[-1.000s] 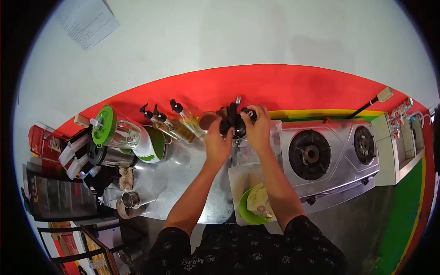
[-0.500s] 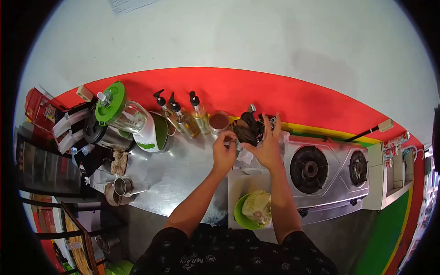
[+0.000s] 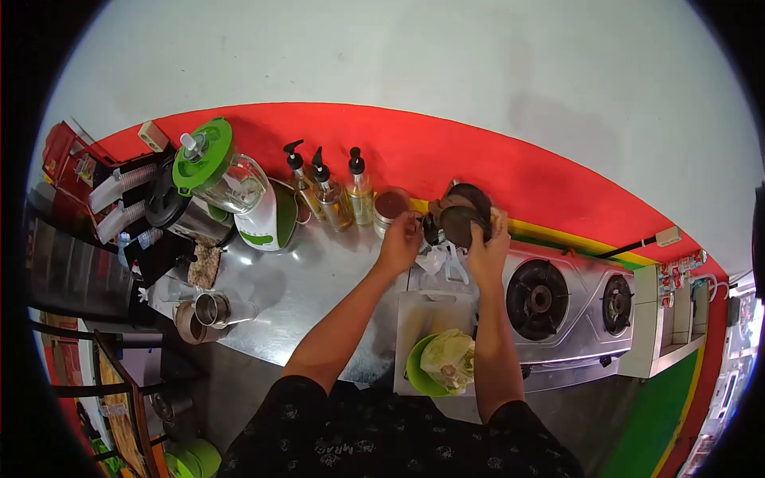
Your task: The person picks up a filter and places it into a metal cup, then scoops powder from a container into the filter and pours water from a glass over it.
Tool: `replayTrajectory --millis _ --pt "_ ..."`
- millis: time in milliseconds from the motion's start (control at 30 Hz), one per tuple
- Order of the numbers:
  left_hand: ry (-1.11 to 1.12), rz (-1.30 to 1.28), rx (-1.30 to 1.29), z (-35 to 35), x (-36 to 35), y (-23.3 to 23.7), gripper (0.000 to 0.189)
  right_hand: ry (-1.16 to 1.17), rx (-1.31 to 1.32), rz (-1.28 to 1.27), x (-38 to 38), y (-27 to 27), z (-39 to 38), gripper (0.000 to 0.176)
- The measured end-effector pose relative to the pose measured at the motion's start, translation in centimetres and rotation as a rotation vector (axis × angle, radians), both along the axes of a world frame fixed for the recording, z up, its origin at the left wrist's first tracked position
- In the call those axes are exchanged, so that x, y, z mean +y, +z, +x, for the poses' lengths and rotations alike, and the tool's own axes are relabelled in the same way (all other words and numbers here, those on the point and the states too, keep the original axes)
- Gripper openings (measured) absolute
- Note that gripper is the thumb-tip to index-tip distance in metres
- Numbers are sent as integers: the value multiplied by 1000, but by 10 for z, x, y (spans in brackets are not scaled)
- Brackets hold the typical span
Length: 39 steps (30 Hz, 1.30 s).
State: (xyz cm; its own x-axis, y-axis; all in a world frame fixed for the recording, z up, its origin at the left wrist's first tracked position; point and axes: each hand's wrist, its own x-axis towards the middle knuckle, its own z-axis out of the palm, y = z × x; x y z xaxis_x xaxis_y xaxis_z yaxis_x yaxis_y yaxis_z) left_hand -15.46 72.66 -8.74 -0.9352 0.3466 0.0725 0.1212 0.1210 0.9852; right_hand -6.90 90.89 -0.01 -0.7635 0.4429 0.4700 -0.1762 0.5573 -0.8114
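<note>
My right hand [image 3: 488, 243] grips a dark round flat object [image 3: 462, 226] by its right edge, with the thumb on its face. Behind it, against the wall, shows another dark rounded piece [image 3: 470, 195]. Just left of these, my left hand [image 3: 401, 240] has thumb and fingers pinched together beside a small black part; I cannot tell what is in the pinch. A jar with a brownish lid [image 3: 391, 205] stands beside my left fingers. Below the round object lie a crumpled white plastic bag [image 3: 433, 260] and a white-handled utensil [image 3: 457, 268].
Nearer my body, a green bowl [image 3: 416, 374] and a cabbage [image 3: 450, 360] rest on a white cutting board [image 3: 408, 323]. To the right is a two-burner stove [image 3: 578, 275]. Pump bottles [image 3: 333, 209], a green-lidded blender [image 3: 239, 195] and metal cups [image 3: 212, 309] occupy the left.
The dark object has turned so its round flat face shows, with my right hand now closed on its edge instead of spread. My left hand moved slightly right; the view shifted a little.
</note>
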Motion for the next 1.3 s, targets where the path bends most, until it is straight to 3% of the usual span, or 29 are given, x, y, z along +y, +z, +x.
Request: replayTrajectory --millis 33,133,333,433,500,633,700,767,833,900,933,1000,1133,1200,1233,1300 --pt "-20 -40 17 -2 0 2 41 11 -17 -205 1 1 2 35" --pt "64 -108 202 -5 6 6 41 22 14 -202 4 -10 4 36" --pt "0 -331 420 -18 12 15 37 37 3 -219 8 -18 5 37" --pt "-164 -479 317 -34 13 20 36 78 39 -203 10 -14 4 39" --pt "-211 -432 358 -39 9 21 34 23 -20 -50 11 -14 8 42" --pt "-346 -240 517 -50 -5 29 26 -57 6 -12 12 -23 5 49" --pt "-238 -115 353 -49 -13 31 20 -91 30 0 10 -19 8 48" --pt "-229 -88 337 -49 -17 29 14 -159 -132 45 6 -14 10 51" --pt "-254 8 153 -35 -21 42 11 -280 -142 104 -2 -5 13 42" --pt "-242 -7 263 -23 -18 51 10 -323 -606 173 -6 12 19 47" --pt "-244 -5 259 -17 -18 54 12 -322 -608 166 -7 9 20 47" --pt "-256 -11 217 -9 -16 59 17 -296 -673 420 -4 3 24 62" --pt "-248 -69 266 -3 -15 63 18 -182 -744 585 21 -12 15 52" --pt "-221 -61 258 4 -14 61 17 15 -640 597 36 -31 11 65" --pt "-221 -62 256 7 -15 61 17 17 -643 596 37 -27 11 65" --pt "-238 -80 275 11 -17 59 16 100 -774 11 41 -13 13 75"
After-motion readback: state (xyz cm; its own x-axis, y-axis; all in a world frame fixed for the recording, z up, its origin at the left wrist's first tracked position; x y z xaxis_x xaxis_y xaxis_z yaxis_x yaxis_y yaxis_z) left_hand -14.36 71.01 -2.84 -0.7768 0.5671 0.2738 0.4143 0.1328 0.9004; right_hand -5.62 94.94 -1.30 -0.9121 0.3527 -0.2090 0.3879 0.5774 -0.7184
